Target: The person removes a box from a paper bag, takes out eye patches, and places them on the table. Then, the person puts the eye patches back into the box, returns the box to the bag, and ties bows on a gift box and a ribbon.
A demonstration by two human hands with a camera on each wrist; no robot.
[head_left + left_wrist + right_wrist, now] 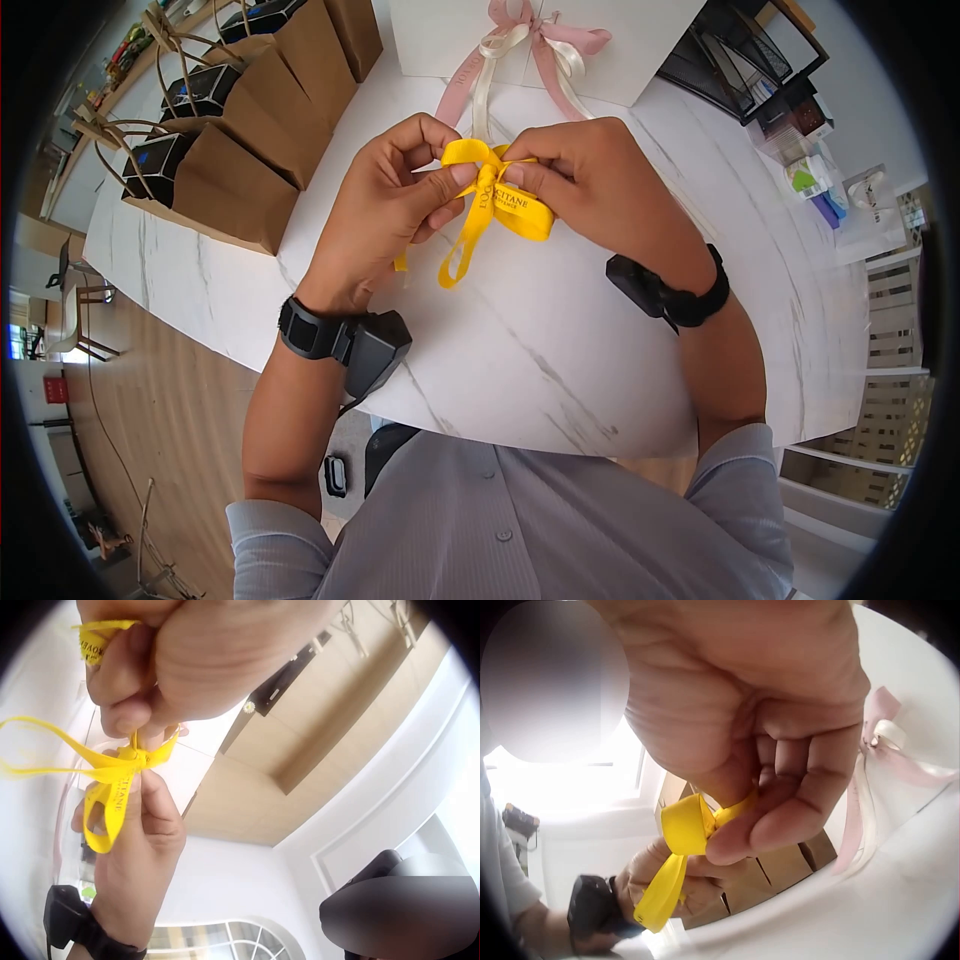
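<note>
A yellow ribbon with dark printed lettering is tied in a bow, held up over the white marbled table between both hands. My left hand pinches the bow's left side near the knot, thumb in front. From the other side my right hand pinches it close to the knot with thumb and forefinger. One loop hangs below the knot in the head view. In the left wrist view the ribbon spreads in loops and long tails from its knot. The right wrist view shows a wide ribbon loop beside the right fingertips.
Several brown paper bags with dark boxes inside stand at the table's left. A white box with a pink and cream bow is at the back. Black mesh trays and small packages lie at the right.
</note>
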